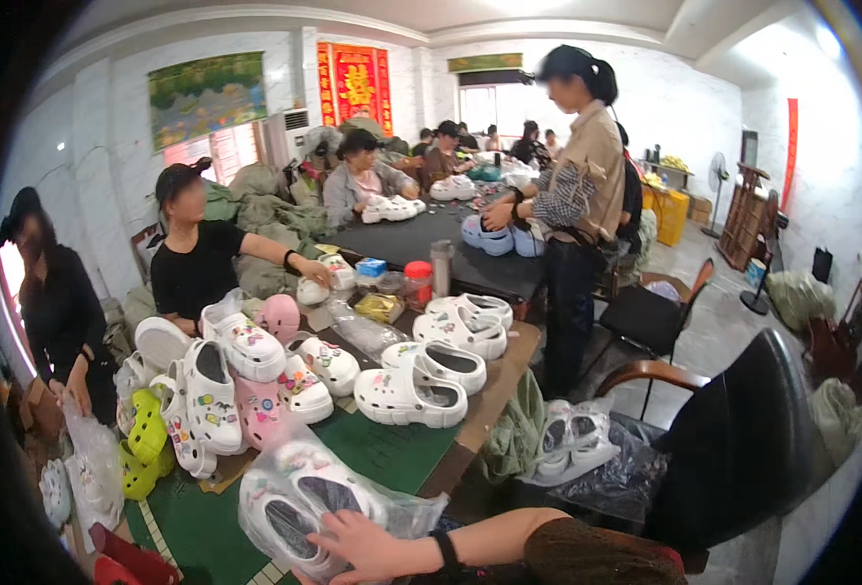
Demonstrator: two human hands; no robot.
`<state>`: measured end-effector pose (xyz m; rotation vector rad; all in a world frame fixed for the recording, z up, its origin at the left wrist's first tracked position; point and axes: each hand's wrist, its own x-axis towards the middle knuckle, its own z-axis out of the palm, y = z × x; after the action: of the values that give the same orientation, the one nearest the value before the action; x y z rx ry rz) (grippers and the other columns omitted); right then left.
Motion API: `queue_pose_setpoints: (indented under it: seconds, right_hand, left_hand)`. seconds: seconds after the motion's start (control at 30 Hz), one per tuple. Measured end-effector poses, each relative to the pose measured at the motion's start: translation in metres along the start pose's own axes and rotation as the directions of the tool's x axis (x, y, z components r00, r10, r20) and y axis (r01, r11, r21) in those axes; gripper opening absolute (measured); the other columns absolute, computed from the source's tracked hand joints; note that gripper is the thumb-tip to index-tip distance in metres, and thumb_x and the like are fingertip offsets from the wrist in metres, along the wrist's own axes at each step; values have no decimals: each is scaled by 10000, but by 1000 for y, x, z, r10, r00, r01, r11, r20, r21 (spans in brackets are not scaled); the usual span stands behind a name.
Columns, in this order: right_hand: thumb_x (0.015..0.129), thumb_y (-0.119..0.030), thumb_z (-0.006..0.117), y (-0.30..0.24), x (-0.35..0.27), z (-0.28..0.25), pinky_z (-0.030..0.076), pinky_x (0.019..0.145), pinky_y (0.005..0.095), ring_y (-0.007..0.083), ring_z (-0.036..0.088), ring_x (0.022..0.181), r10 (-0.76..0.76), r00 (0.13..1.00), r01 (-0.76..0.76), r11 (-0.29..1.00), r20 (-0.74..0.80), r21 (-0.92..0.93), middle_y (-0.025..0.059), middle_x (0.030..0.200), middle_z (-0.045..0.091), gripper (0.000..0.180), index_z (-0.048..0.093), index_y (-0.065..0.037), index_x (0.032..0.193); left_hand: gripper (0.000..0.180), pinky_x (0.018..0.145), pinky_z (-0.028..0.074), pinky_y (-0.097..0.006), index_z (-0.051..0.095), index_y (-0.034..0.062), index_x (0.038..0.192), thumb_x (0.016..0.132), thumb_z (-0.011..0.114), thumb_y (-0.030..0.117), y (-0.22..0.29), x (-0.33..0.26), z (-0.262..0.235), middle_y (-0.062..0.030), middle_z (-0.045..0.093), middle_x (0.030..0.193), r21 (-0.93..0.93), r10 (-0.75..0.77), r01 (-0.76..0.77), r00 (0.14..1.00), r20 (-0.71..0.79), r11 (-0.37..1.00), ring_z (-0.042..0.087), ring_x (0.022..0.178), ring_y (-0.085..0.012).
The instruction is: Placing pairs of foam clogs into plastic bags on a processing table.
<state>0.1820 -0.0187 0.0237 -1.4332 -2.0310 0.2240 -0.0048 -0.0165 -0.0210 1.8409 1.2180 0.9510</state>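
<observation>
My right hand (367, 548) reaches in from the lower right, a dark band round its wrist. Its fingers are spread and rest on a clear plastic bag (406, 515) at the front edge of the table. Inside the bag lies a pair of white clogs (289, 526) with dark insoles and small charms. The hand touches the bag and clogs from above without closing round them. My left hand is not in view. Just beyond the bag, a pink clog (260, 414) and decorated white clogs (213, 395) are piled up.
White clogs (411, 400) line the table's right side, near a red-lidded jar (418, 283). Lime-green clogs (145, 429) lie left on the green mat (382, 450). An office chair (733, 429) and bagged clogs (577, 439) stand right. Co-workers (197, 244) handle clogs around the tables.
</observation>
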Motion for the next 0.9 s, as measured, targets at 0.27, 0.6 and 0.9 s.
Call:
queue_pose_setpoints:
  seconds: [0.27,0.6,0.9]
  right_hand:
    - [626,-398,830,6,14,25,394,872,450,396,451,1079,-19,996,9,993,-89,-116,254,1299,420,820,478,-61,1285]
    - [546,-340,872,12,6,35,387,912,453,400,446,1127,-89,990,73,987,-109,-144,271,1362,388,790,504,-39,1176]
    - [586,-345,850,28,-48,-36,393,917,491,399,458,1130,-242,956,260,961,-168,95,204,1261,444,597,545,-97,1035]
  left_hand:
    - [921,888,528,-333,115,-1,1528,822,704,-65,-54,13,-10,-158,508,1368,-227,25,39,961,274,973,585,1101,-203]
    - [814,829,488,-285,165,13,1541,889,651,-28,-23,0,-38,-87,605,1094,-321,-71,164,956,283,933,583,949,-151]
    - [413,800,526,-302,493,-28,1339,944,598,32,-42,-2,-55,-101,629,1153,-277,-282,313,948,148,908,615,952,-176]
